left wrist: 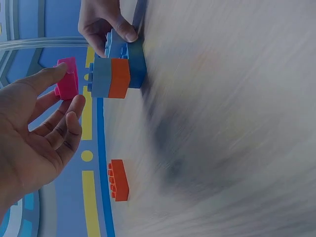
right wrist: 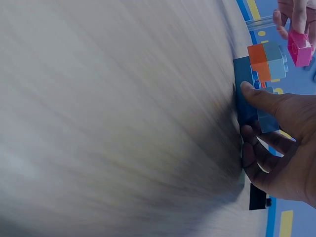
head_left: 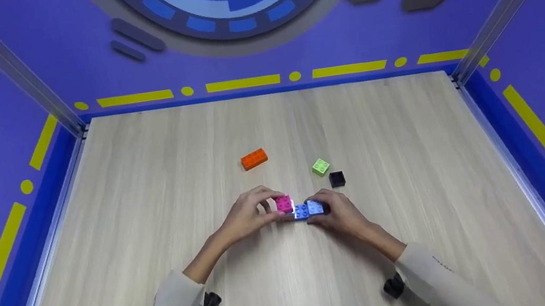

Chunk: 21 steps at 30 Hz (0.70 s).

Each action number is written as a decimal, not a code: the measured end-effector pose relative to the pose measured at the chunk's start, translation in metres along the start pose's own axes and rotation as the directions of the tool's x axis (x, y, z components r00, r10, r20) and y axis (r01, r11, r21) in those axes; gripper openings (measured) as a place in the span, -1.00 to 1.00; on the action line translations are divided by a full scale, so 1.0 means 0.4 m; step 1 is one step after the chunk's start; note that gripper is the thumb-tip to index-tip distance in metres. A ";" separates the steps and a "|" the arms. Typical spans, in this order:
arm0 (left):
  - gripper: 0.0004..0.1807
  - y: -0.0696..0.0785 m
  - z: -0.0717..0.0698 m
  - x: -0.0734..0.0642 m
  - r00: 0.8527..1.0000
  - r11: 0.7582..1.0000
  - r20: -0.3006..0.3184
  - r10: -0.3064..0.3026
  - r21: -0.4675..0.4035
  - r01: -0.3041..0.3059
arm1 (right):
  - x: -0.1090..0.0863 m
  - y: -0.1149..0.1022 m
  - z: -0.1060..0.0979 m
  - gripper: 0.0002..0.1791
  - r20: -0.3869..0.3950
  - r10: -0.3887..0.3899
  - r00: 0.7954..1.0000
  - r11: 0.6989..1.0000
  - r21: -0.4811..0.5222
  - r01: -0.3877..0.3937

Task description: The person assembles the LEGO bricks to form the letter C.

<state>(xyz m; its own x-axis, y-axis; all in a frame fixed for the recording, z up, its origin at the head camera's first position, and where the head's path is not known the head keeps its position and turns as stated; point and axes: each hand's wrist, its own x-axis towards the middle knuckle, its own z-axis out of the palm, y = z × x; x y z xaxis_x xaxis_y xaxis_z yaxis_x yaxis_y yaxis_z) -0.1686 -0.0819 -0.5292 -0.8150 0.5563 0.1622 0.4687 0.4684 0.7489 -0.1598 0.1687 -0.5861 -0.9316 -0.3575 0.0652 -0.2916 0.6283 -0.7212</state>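
My left hand [head_left: 248, 215] pinches a pink brick [head_left: 284, 204] between thumb and fingers. In the left wrist view, a gap parts it from the light blue brick [left wrist: 101, 78] that tops the left end of a built stack. Below that light blue brick is an orange brick [left wrist: 120, 78], set on a dark blue base brick [left wrist: 138, 66]. Another light blue brick [head_left: 315, 207] stands on the base's right end. My right hand [head_left: 343, 211] grips this end, its thumb on the near side and its other fingers partly hidden behind.
Farther back on the wooden table [head_left: 160, 190] lies a loose orange brick [head_left: 254, 159]. A lime green brick [head_left: 321, 167] and a black brick [head_left: 337, 179] sit close together beyond my right hand. Blue-purple walls [head_left: 290, 54] border the table's back and sides.
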 end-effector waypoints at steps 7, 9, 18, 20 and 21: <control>-0.60 -0.006 0.010 -0.003 1.000 1.000 0.011 0.006 0.022 -0.007 | -0.001 0.000 -0.001 -0.58 -0.012 -0.009 1.000 1.000 -0.002 0.009; -0.60 -0.009 0.012 -0.004 1.000 1.000 0.013 0.004 0.020 -0.005 | -0.001 0.000 -0.001 -0.57 -0.010 -0.007 1.000 1.000 -0.002 0.007; -0.57 -0.019 0.025 0.002 1.000 1.000 0.011 0.005 0.016 -0.005 | 0.000 0.001 0.000 -0.56 -0.009 -0.007 1.000 1.000 0.002 0.007; -0.58 -0.021 0.027 0.004 1.000 1.000 0.012 -0.004 0.017 0.004 | 0.000 0.002 0.001 -0.56 -0.009 -0.008 1.000 1.000 -0.003 0.008; -0.58 -0.021 0.028 0.005 1.000 1.000 0.013 -0.006 0.020 0.006 | 0.000 0.003 0.001 -0.56 -0.009 -0.007 1.000 1.000 -0.002 0.007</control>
<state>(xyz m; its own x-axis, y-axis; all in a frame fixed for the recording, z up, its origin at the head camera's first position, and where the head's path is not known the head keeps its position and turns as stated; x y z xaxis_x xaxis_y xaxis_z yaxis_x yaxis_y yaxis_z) -0.1703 -0.0770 -0.5424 -0.8135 0.5621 0.1494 0.4705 0.4851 0.7371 -0.1599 0.1692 -0.5872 -0.9315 -0.3555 0.0766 -0.2985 0.6271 -0.7195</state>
